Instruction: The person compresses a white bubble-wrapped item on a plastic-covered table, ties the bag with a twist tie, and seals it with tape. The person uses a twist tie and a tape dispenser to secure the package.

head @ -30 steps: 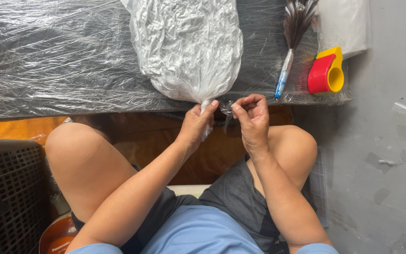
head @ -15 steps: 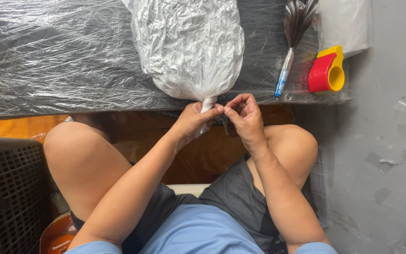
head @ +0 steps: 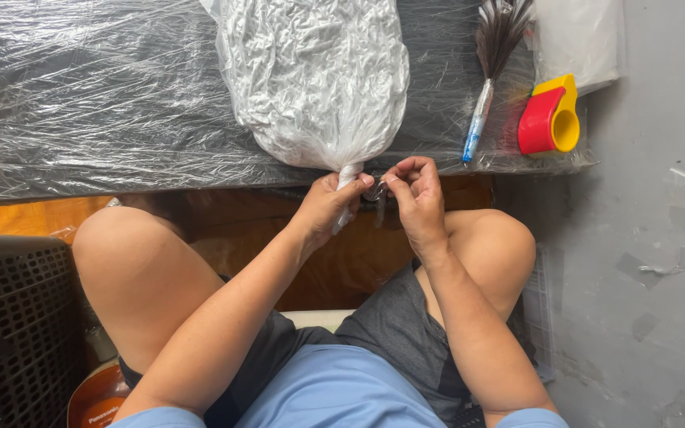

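Pinching twisted neck of crinkled white-filled plastic bag (head: 315, 79) in closed left hand (head: 328, 204), at near edge of film-covered surface (head: 81, 95). Right hand (head: 414, 194) closing fingertips on small clear piece beside neck. Best keeping twist tight, winding close under left-hand fingers.

1 clear plastic bag (head: 315, 79), stuffed w/ white material. 1 brush (head: 489, 71) w/ dark bristles. 1 red-and-yellow tape dispenser (head: 549, 117). 1 black perforated crate (head: 13, 317). 2 hands: left hand (head: 328, 202), right hand (head: 414, 194).
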